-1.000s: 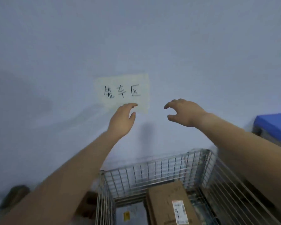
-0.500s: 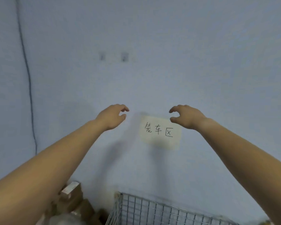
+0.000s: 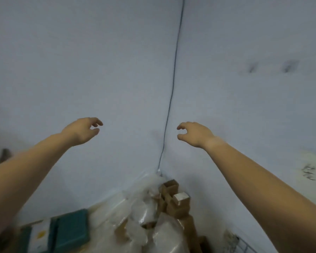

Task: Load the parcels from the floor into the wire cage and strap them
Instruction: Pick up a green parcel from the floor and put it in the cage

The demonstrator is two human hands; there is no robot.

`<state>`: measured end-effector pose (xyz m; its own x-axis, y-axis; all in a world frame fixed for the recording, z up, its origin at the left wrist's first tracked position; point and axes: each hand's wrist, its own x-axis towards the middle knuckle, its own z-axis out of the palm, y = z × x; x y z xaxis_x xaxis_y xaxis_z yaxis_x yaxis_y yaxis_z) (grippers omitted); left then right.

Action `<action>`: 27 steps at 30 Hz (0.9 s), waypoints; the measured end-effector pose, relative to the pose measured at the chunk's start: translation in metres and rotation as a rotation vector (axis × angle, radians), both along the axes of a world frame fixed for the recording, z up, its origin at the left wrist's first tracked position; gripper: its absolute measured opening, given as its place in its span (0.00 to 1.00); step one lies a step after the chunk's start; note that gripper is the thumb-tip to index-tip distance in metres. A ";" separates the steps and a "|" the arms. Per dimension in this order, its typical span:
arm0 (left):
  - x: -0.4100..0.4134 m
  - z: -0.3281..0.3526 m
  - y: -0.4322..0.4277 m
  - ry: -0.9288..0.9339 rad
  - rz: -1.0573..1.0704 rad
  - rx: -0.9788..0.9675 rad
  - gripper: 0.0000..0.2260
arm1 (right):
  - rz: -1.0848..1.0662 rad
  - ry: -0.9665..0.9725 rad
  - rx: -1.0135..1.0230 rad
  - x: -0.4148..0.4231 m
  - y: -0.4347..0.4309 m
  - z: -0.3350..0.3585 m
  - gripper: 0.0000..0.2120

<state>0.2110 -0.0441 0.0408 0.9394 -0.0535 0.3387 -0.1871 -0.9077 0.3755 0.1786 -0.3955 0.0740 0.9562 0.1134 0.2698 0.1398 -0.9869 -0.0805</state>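
Holding both arms out toward the wall (image 3: 80,52), nothing gripped. Left hand (image 3: 81,131) is centre-left of the frame, fingers loosely curled, empty. Right hand (image 3: 196,134) is centre-right, same loose curl, empty. The hands are well apart, with a thin dark cable (image 3: 172,88) running down the wall between them. Parcels (image 3: 148,214) are piled at bottom centre: clear plastic bags, small cardboard boxes (image 3: 179,202) at the top of the pile, teal box (image 3: 72,228) at lower left. Wire cage (image 3: 243,243): only a blurred corner at bottom right. Paper sign (image 3: 311,172) at the right edge, writing blurred.
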 end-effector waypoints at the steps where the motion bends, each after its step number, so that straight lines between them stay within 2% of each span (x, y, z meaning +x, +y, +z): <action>1: -0.003 -0.001 0.022 -0.001 0.043 0.001 0.14 | 0.058 0.003 -0.004 0.013 0.028 -0.002 0.21; 7: -0.003 -0.014 0.154 0.055 0.259 0.073 0.15 | 0.329 0.045 -0.044 0.079 0.186 -0.010 0.22; 11: 0.019 -0.018 0.231 0.062 0.351 0.055 0.15 | 0.434 0.083 -0.012 0.123 0.274 -0.016 0.21; 18: 0.085 -0.065 0.318 0.168 0.360 0.066 0.15 | 0.434 0.218 0.006 0.204 0.370 -0.065 0.21; 27: 0.191 -0.175 0.322 0.352 0.214 0.026 0.15 | 0.344 0.456 -0.070 0.301 0.413 -0.156 0.21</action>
